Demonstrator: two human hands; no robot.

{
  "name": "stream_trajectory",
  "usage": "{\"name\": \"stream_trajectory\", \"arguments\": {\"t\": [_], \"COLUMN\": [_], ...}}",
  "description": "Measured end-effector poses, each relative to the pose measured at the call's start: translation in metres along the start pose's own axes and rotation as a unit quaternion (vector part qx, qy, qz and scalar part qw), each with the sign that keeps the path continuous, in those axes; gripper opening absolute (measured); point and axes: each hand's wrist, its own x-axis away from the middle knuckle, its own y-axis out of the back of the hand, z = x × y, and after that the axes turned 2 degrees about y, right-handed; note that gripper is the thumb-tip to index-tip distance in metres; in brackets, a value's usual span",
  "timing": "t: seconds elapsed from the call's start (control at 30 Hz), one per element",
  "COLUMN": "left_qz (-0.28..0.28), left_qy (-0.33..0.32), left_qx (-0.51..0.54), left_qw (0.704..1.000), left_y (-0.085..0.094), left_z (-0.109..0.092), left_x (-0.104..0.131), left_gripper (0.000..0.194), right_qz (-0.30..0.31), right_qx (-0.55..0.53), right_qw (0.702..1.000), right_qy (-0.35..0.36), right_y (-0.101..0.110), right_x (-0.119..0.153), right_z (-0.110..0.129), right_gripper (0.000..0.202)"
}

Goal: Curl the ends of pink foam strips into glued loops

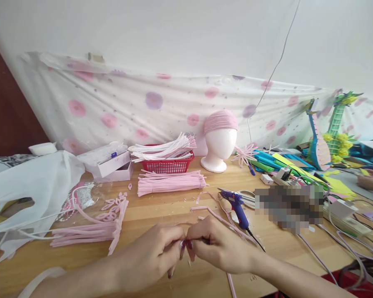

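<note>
Low over the near edge of the wooden tabletop (161, 209), the left hand (155, 258) and the right hand (219, 246) meet fingertip to fingertip. Between them sits a pink pipe cleaner (219, 217), a thin fuzzy strand. The fingers (182, 244) of both hands are pinched together on its near end, which is almost wholly hidden inside the grip. From the right hand the strand runs away across the wood towards the far right, bent and slightly wavy, pale pink along its whole visible length.

Just beyond the right hand lies a blue glue gun (236, 203), its nozzle pointing left and its black cord trailing towards the near right. To the left of the hands, a flat bundle of pink pipe cleaners (83, 231) rests on the wood, with small pink loops (112, 205) beside its far end. Further back, another pink bundle (170, 183) lies in front of a red basket (168, 165) loaded with white pipe cleaners (164, 149). A white foam mannequin head (220, 142) wearing a pink band stands right of the basket. At the far right edge, another person's hand (371, 182) rests on the tabletop.
</note>
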Motion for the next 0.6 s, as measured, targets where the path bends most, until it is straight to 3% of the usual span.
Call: {"name": "stream_trajectory", "arguments": {"t": [0.07, 0.13, 0.23, 0.33, 0.4, 0.43, 0.47, 0.5, 0.57, 0.6], "left_qz": [0.025, 0.054, 0.067, 0.076, 0.105, 0.120, 0.124, 0.111, 0.037, -0.015], "left_qy": [0.046, 0.070, 0.121, 0.208, 0.255, 0.251, 0.228, 0.183, 0.045, -0.043], "left_qx": [0.124, 0.290, 0.473, 0.533, 0.544, 0.525, 0.477, 0.395, 0.115, -0.053], "left_qw": [0.991, 0.953, 0.870, 0.817, 0.793, 0.804, 0.840, 0.894, 0.992, 0.998], "left_y": [-0.003, -0.008, -0.016, -0.022, -0.023, -0.023, -0.022, -0.021, -0.017, -0.016], "left_z": [0.007, 0.018, 0.037, 0.050, 0.052, 0.052, 0.051, 0.049, 0.046, 0.046], "left_x": [-0.004, -0.009, -0.016, -0.018, -0.016, -0.015, -0.013, -0.012, -0.009, -0.009], "left_gripper": [0.019, 0.019, 0.017, 0.016, 0.018, 0.020, 0.021, 0.021, 0.021, 0.020], "right_qz": [-0.019, -0.039, -0.034, -0.017, -0.017, -0.017, -0.016, -0.014, -0.006, -0.001], "right_qx": [0.096, 0.227, 0.432, 0.554, 0.580, 0.572, 0.548, 0.506, 0.358, 0.260], "right_qw": [0.994, 0.965, 0.876, 0.782, 0.753, 0.758, 0.781, 0.818, 0.917, 0.959], "right_qy": [0.054, 0.123, 0.212, 0.284, 0.312, 0.313, 0.300, 0.273, 0.178, 0.113], "right_y": [-0.005, -0.010, -0.016, -0.021, -0.023, -0.024, -0.023, -0.023, -0.020, -0.018], "right_x": [0.001, 0.002, 0.003, 0.005, 0.007, 0.007, 0.008, 0.008, 0.007, 0.005], "right_z": [-0.003, -0.009, -0.019, -0.030, -0.034, -0.035, -0.036, -0.035, -0.033, -0.032], "right_gripper": [0.020, 0.017, 0.013, 0.014, 0.014, 0.014, 0.014, 0.015, 0.016, 0.018]}}
